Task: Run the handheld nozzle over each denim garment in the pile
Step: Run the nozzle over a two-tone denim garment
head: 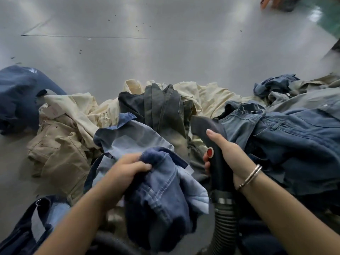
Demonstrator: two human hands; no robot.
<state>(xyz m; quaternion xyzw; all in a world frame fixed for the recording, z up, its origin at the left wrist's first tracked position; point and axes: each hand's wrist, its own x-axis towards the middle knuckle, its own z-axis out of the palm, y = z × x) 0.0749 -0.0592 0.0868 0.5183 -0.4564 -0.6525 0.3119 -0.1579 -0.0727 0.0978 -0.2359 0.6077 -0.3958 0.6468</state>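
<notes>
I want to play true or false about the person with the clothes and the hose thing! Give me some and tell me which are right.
1. The right hand holds the black handheld nozzle with the red round button. True.
2. The left hand is flat on the floor. False: it grips a bunched blue denim garment.
3. A silver bracelet is on the right wrist. True.
4. The ribbed black hose joins the nozzle at its far tip. False: it joins at the near end, below the hand.
5. All the clothes are blue. False: cream cloth and a tan garment lie there too.
</notes>
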